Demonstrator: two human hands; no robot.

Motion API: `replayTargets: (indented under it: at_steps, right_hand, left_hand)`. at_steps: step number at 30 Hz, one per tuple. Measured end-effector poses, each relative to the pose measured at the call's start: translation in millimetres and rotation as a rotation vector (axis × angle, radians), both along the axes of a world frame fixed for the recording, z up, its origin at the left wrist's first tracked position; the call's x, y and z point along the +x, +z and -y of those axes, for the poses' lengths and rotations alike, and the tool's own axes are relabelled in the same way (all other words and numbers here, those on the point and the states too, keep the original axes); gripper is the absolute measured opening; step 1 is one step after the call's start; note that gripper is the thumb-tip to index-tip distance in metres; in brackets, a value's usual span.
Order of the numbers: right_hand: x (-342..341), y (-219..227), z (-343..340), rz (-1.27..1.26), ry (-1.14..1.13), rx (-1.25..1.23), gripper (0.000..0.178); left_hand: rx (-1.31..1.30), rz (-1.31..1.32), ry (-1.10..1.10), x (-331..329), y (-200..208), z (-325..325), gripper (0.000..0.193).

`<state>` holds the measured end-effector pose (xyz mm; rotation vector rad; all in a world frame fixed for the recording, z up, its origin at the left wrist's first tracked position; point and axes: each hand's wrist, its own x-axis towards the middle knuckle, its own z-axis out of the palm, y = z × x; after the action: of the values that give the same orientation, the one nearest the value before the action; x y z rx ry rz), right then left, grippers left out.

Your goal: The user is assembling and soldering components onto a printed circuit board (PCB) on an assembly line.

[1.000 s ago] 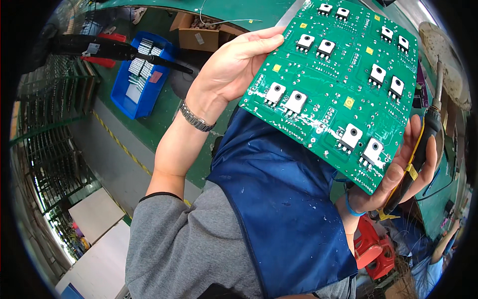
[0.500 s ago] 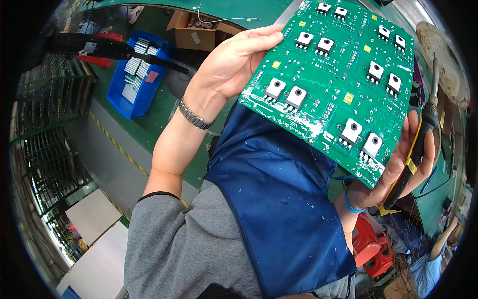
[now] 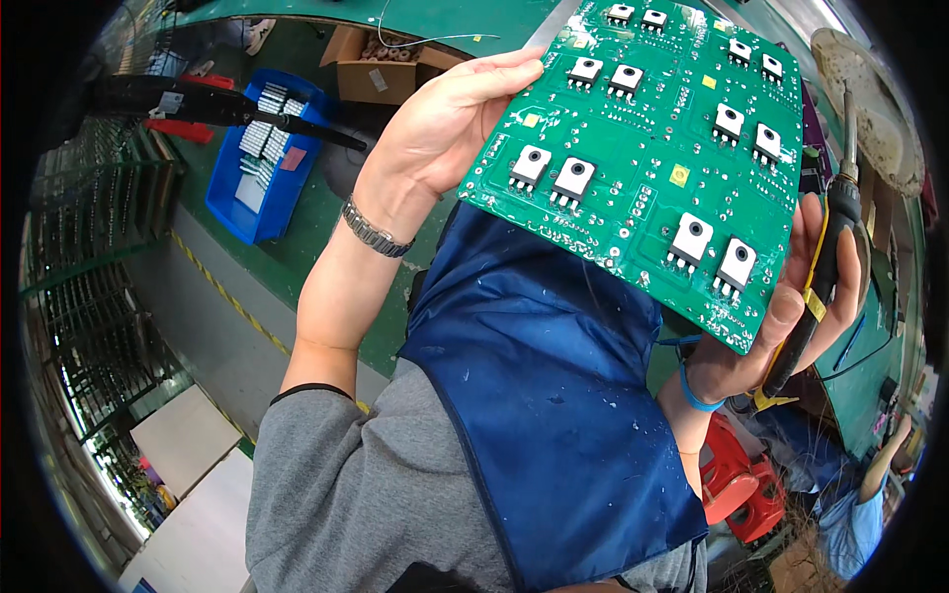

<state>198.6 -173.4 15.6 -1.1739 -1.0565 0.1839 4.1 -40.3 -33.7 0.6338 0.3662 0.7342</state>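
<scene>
A large green circuit board (image 3: pixel 633 158) is held up tilted between my two hands. Pairs of white-bodied, three-legged transistors (image 3: pixel 689 239) stand in rows on its face, with small yellow squares among them. My left hand (image 3: pixel 450 124) grips the board's left edge, thumb on the face and the other fingers behind. Along the right edge, my right hand (image 3: pixel 791 316) steadies the board and also holds a soldering iron (image 3: pixel 838 222), its black handle lying across the fingers and its metal tip pointing up. The fingertips behind the board are hidden.
On the left, a blue bin (image 3: pixel 262 163) holds several white and silver strips. A cardboard box (image 3: pixel 381 74) of small parts sits behind it. Dark racks (image 3: pixel 94 287) line the far left. Red stools (image 3: pixel 741 484) and another person's blue sleeve (image 3: pixel 852 529) appear at lower right.
The board has shifted slightly left and tilted a little, and glare on its lower left has faded. Both hands keep their hold, and the iron has moved slightly left with them.
</scene>
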Motion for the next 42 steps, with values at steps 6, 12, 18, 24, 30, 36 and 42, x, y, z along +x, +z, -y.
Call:
replayTargets:
  at_steps: [6,12,18,24,30,36,42]
  right_hand:
    - [-2.0,3.9,0.3,-0.004,0.002,-0.007,0.070]
    - [12.2,2.0,5.9,-0.095,0.149,-0.006,0.075]
    - [19.1,-4.7,8.8,-0.187,0.260,-0.005,0.070]
    - [20.3,-9.2,7.6,-0.189,0.303,0.045,0.070]
    - [21.7,-9.8,8.1,-0.173,0.317,0.069,0.072]
    - [21.9,-9.5,7.1,-0.168,0.321,0.057,0.073]
    - [14.3,-4.2,4.1,-0.040,0.212,0.035,0.071]
  left_hand:
    - [-0.019,0.003,0.006,-0.3,2.5,1.5,0.037]
    - [-0.057,-0.023,0.018,3.2,7.2,3.2,0.033]
    - [-0.054,-0.056,0.038,4.5,11.0,4.5,0.039]
    - [-0.034,-0.090,0.065,3.0,8.8,3.6,0.040]
    - [-0.018,-0.083,0.059,4.8,8.4,2.6,0.040]
    - [-0.021,-0.072,0.056,5.8,9.8,1.3,0.040]
    - [-0.030,-0.041,0.027,6.4,8.4,0.0,0.040]
